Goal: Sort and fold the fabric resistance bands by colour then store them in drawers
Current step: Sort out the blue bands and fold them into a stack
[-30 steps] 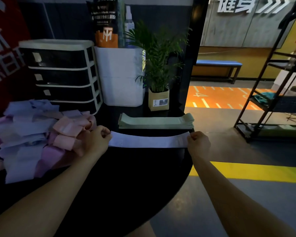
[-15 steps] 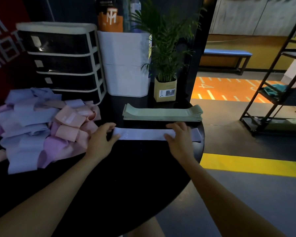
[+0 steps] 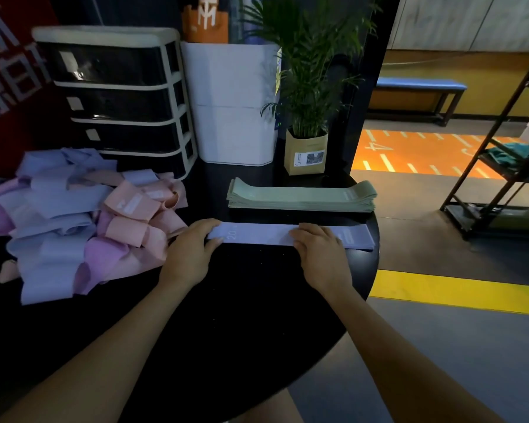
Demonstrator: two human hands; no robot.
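A lavender band (image 3: 263,234) lies flat across the round black table (image 3: 251,315). My left hand (image 3: 193,251) rests on its left end, fingers relaxed over the edge. My right hand (image 3: 321,254) presses flat on the band right of its middle. Just behind it sits a neat stack of green bands (image 3: 303,196). At the left is a loose heap of lavender, pink and peach bands (image 3: 80,221). The drawer unit (image 3: 116,96), cream frame with dark drawers, stands at the back left with all drawers closed.
A white bin (image 3: 232,102) and a potted plant in a paper bag (image 3: 306,148) stand behind the green stack. The table's rim curves close past the band's right end. A black metal rack (image 3: 501,166) stands on the floor at the right.
One second ago both fists held the band stretched by its ends. Since then it was laid on the table, and my right hand slid inward to press it flat.
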